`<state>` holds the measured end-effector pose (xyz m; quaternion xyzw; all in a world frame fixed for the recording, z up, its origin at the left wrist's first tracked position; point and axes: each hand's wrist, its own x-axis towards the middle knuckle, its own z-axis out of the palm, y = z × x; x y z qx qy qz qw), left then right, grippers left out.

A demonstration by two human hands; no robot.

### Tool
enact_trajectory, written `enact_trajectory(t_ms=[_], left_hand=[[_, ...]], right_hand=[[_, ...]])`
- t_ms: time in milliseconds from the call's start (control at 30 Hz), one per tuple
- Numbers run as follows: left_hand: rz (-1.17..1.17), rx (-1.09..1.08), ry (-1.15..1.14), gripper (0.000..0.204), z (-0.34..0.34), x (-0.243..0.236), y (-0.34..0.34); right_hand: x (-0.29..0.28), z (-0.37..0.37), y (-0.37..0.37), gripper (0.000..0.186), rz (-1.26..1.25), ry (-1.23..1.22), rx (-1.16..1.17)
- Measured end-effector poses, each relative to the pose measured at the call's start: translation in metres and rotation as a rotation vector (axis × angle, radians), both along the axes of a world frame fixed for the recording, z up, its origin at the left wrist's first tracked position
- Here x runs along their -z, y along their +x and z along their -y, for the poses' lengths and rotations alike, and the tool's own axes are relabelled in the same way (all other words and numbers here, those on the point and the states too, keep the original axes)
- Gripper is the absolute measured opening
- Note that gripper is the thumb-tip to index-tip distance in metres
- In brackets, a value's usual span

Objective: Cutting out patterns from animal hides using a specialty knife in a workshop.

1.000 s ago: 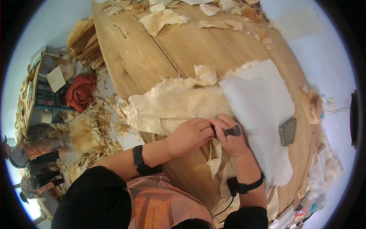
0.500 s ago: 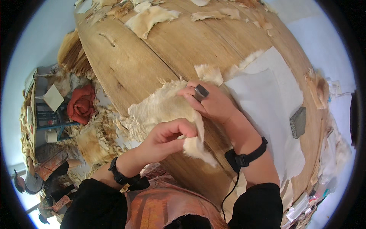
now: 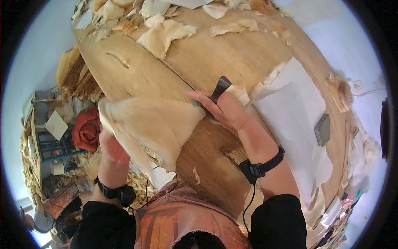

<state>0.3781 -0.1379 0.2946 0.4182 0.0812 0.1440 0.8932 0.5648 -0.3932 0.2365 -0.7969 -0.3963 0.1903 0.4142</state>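
Left hand (image 3: 111, 150) raised, fingers closed, right hand (image 3: 224, 110) stretched forward, fingers curled, both wrists strapped

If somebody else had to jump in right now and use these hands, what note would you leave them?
Left hand: grips the near-left edge of the pale fur pelt and lifts that edge off the wooden table.
Right hand: holds a small dark tool, with fingers at the pelt's far right edge.
Nearby: a white sheet lies on the table to the right, with a grey block on it. Fur scraps lie at the far end.
Done: the pelt is raised and partly folded over.
Left: it is not lying flat, and both hands are on it.
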Motion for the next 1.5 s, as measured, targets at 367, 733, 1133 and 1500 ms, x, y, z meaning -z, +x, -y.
enact_trajectory(t_ms=[367,733,1133,1500], left_hand=[[0.281,-0.134,0.468,0.042,-0.039,-0.061,0.142],[-0.133,0.812,0.976,0.06,0.225,0.015,0.213],[0.97,1.0,1.558,0.025,0.142,0.048,0.159],[1.187,0.677,1.596,0.016,0.099,0.068,0.161]], right_hand=[[-0.021,0.034,-0.054,0.041,-0.214,0.305,0.202],[-0.059,0.191,-0.232,0.013,-0.207,0.03,1.015],[-0.095,0.283,-0.299,0.021,-0.173,0.463,1.472],[-0.035,0.116,-0.148,0.03,-0.738,1.541,0.968]])
